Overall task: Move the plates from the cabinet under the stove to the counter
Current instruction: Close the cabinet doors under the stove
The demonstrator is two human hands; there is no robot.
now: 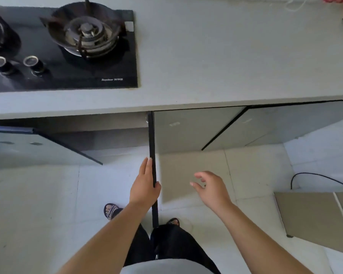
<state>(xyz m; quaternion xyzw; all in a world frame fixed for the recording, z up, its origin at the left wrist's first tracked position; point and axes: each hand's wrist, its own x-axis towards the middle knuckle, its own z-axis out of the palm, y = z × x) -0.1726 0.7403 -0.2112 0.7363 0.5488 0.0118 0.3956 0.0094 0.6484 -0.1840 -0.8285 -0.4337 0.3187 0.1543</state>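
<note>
I'm pinching the door (152,139) edge in my left hand (145,184) to hold the cabinet (99,135) under the stove (83,36) open, right hand (210,188) hovering slack-fingered to reach in; 0 plates showing, presumably inside.

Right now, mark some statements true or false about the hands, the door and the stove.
1. The left hand grips the door edge. True.
2. The right hand holds a plate. False: it is open, holding nothing.
3. The door is closed. False: it stands open, edge-on to the camera.
4. The burner is bare. True.
5. Plates stand on the counter. False: none shows there.
</note>
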